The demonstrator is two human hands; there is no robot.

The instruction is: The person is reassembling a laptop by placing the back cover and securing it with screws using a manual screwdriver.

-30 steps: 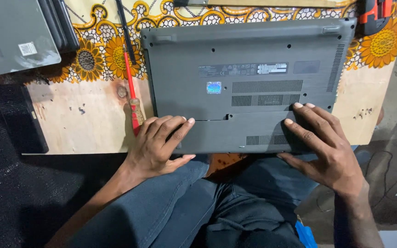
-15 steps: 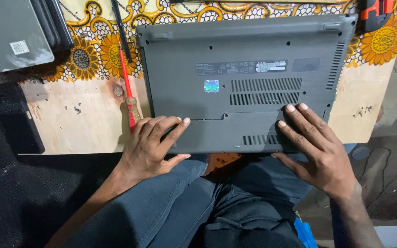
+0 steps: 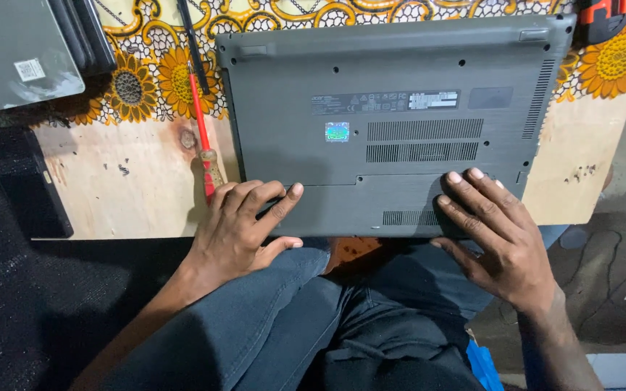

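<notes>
Laptop [image 3: 393, 123] lies underside-up, long axis left-right; left hand [image 3: 244, 228] and right hand [image 3: 498, 232] rest open-gripped on it.

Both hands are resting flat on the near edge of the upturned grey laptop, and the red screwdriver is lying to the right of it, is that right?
Not quite. In the head view the red screwdriver lies left of the laptop, beside the left hand. The right hand also rests flat on its near edge.

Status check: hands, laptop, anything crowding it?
Left hand and right hand flat on near edge of upturned grey laptop, gripping nothing. Red screwdriver lies beside its left edge, next to the left hand.
</notes>
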